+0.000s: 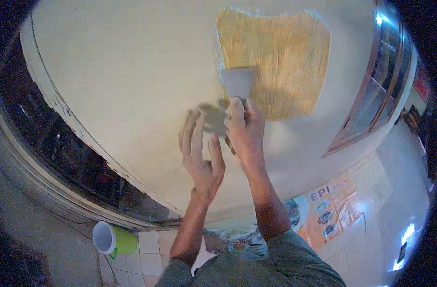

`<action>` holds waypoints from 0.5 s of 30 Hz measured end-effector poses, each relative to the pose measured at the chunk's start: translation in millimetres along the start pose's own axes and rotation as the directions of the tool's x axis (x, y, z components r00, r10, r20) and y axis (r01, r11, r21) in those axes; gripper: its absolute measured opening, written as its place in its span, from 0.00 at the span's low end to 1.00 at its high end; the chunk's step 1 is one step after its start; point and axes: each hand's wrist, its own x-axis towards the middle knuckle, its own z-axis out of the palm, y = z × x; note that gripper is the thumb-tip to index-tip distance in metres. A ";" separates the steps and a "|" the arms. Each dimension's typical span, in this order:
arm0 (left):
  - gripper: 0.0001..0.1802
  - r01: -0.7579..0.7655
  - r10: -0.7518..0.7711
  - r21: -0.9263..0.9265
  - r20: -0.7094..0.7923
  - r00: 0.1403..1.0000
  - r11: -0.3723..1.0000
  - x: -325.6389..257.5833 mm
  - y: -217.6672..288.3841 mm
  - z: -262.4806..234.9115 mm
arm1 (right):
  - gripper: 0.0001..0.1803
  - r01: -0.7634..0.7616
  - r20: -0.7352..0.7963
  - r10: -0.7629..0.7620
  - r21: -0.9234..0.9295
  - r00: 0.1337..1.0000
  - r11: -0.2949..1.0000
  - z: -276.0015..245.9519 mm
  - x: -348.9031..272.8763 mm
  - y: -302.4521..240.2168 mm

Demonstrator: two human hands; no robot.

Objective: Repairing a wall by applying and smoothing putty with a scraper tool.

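Observation:
My right hand [246,129] is closed around the handle of a putty knife [238,82] with a wide grey blade. The blade lies against the left edge of a rough yellow-brown patch [280,62] on the pale wall [118,71]. Part of the dark handle shows below my fist. To its left, my left hand [202,155] is raised with fingers stretched and apart, slightly smeared by motion, and I see nothing in it. A dark shadow falls on the wall between the two hands. Whether the left fingertips touch the wall, I cannot tell.
A wood-framed window [371,95] is at the right of the wall, and a dark opening [80,153] runs along its left. Below, a green bucket [126,240] stands on pale floor tiles [151,251]. An orange printed sheet [340,213] lies at the lower right.

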 end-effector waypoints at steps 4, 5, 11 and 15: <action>0.25 0.549 -0.516 -0.432 0.202 0.832 0.716 -39.5 13.9 5.4 | 0.18 -0.203 0.053 0.197 0.207 0.979 0.957 -1.5 -22.9 19.1; 0.25 0.545 -0.518 -0.440 0.191 0.834 0.714 -44.1 21.0 8.1 | 0.18 -0.258 0.025 0.261 0.261 0.965 0.930 -2.6 -25.8 24.2; 0.26 0.669 -0.602 -0.630 0.373 0.706 0.395 -41.9 28.7 15.9 | 0.15 -0.204 0.078 0.192 0.195 0.978 0.959 -9.7 -23.1 15.8; 0.23 0.778 -0.635 -0.502 0.471 0.613 0.378 -27.6 33.2 13.8 | 0.14 -0.102 0.112 0.083 0.172 0.990 0.980 -11.9 -9.1 25.1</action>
